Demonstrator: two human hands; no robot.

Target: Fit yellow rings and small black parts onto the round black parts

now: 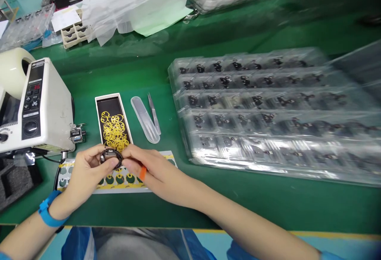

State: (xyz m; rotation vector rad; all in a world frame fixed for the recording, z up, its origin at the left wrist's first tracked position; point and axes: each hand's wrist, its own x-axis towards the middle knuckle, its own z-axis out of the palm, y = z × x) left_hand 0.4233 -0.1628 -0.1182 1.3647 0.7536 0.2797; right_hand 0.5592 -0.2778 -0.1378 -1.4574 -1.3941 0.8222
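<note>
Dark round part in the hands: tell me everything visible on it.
The dark round part is a small, blackish-brown, shallow piece with a glossy raised rim, plastic-looking, with paler grey bits inside; finer detail is too small to read. It is held tilted at the near end of the white box. The left hand grips it between thumb and fingers; the right hand is at its right edge, contact unclear.

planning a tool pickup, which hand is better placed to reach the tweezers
Probably the right hand: it is nearer the tweezers, while the left hand holds the dark round part.
</note>
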